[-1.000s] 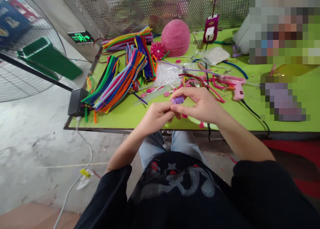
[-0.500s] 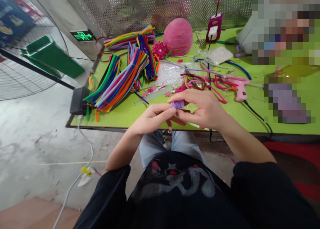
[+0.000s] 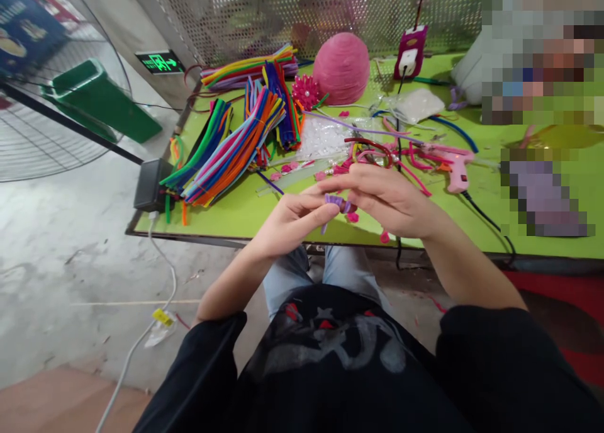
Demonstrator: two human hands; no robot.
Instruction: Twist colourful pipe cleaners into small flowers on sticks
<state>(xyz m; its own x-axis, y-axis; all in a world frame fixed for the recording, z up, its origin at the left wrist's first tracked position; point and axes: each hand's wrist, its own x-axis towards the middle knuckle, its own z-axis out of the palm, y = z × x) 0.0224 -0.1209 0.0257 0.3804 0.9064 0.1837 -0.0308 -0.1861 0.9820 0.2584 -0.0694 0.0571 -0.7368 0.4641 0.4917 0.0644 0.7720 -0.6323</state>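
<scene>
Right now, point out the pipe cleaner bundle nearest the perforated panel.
The rear bundle, yellow on top, lying nearly sideways along the panel; the green bundle, pink and orange bundle and blue and red bundle slant in front.

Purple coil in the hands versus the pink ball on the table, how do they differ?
The purple coil is small; the pink ball is far larger. The coil is purple, the ball pink. The left hand holds the coil, while the ball rests on the table. Both show ring-like ridges.
</scene>
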